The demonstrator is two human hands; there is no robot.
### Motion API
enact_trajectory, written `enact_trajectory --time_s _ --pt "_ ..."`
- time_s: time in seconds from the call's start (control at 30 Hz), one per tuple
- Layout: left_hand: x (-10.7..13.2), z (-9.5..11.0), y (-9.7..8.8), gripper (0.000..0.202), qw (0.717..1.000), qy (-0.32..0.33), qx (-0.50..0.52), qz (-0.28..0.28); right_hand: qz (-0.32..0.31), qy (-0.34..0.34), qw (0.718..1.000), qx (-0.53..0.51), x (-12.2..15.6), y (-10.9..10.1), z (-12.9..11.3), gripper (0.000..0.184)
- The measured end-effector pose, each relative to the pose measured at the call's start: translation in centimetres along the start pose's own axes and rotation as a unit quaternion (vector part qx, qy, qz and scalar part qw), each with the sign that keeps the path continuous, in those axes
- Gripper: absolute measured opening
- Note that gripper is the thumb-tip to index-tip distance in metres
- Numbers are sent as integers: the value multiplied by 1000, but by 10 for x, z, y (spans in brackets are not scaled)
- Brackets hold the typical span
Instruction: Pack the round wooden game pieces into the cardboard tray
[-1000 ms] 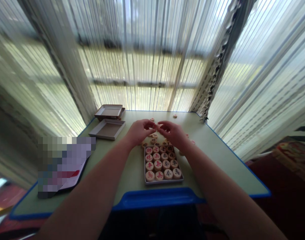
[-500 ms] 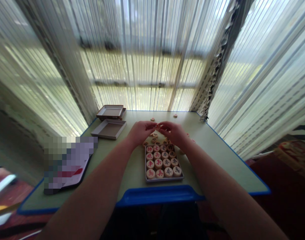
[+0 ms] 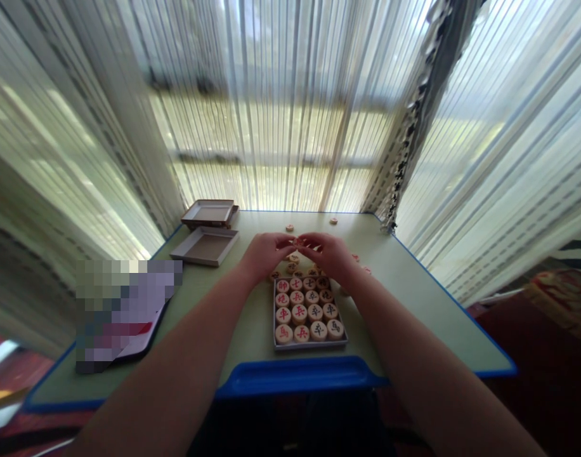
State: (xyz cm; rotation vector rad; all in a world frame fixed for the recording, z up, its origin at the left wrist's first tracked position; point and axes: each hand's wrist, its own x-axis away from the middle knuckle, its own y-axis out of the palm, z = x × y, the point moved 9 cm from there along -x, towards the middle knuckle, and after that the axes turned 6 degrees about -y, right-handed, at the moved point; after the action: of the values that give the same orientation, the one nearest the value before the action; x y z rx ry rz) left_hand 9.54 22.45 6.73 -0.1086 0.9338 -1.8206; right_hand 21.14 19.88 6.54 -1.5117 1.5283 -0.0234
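Observation:
Between the fingertips of both hands is a round Chinese chess piece (image 3: 298,242) with a red character. My left hand (image 3: 267,252) pinches it from the left, my right hand (image 3: 326,249) from the right. Just nearer to me lies a shallow box (image 3: 310,346) filled with rows of chess pieces, red characters on the left and black mostly on the right. Several loose pieces (image 3: 292,267) lie beyond the box, under and between my hands. My right forearm partly hides another piece beside the box.
Two shallow trays stand at the back left, the nearer one (image 3: 207,245) grey, the farther one (image 3: 208,211) brown-edged. A partly pixelated flat item (image 3: 148,317) lies left. Two pieces, one far right (image 3: 333,221), sit near the back edge. Striped curtains surround the blue-edged table (image 3: 428,298).
Both hands keep the piece between their fingertips, with only a slight shift of the fingers. The whole view has moved slightly. The box pieces look the same.

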Motion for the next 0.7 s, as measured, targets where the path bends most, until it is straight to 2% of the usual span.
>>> enact_trajectory --time_s 0.17,0.47,0.7 --pt "1 3 0 33 1000 11 -19 -4 27 4 999 21 0 -6 2 29" --pt "5 7 -3 28 999 2 -36 -14 -5 -16 999 44 0 -5 -10 26" --pt "20 9 -7 41 999 -35 -6 5 -2 -9 999 51 5 -20 -15 26"
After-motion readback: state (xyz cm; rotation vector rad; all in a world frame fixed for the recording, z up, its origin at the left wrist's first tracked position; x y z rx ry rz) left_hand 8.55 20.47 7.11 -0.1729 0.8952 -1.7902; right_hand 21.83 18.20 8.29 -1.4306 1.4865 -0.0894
